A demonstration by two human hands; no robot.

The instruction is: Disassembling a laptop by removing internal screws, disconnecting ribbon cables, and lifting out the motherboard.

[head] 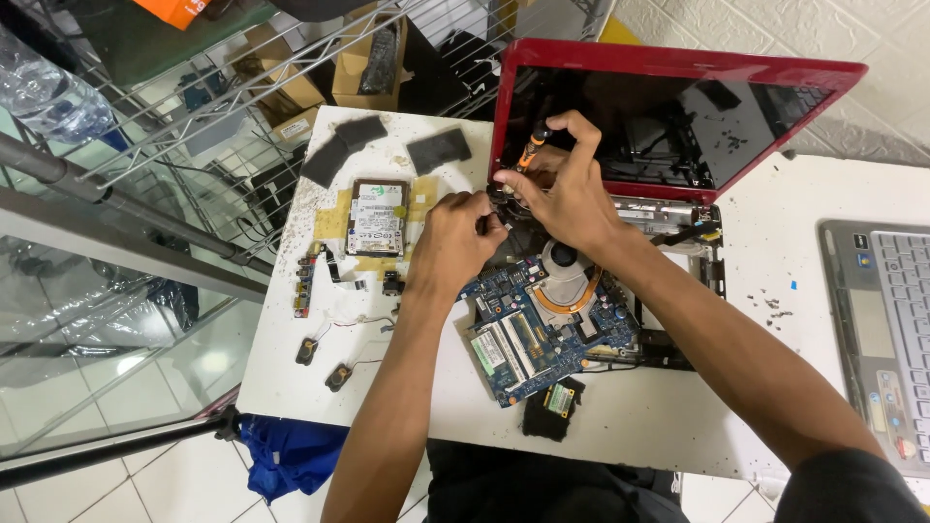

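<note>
A red laptop point(678, 68) lies opened up on a white table point(794, 252), its screen upright and its blue motherboard point(542, 339) with a round fan exposed. My right hand point(567, 189) grips an orange-and-black screwdriver point(532, 145), tip pointing down at the hinge corner of the laptop base. My left hand point(455, 237) is next to it, fingers pinched on a small dark part at that same corner. What the fingertips hold is too small to make out.
A hard drive point(377, 215) lies left of the hands, with dark foam pads point(438, 150), small boards and two little speakers point(320, 363) nearby. A grey keyboard cover point(886, 329) sits at the right edge. Loose screws point(772, 308) are scattered. A wire rack point(194, 116) stands on the left.
</note>
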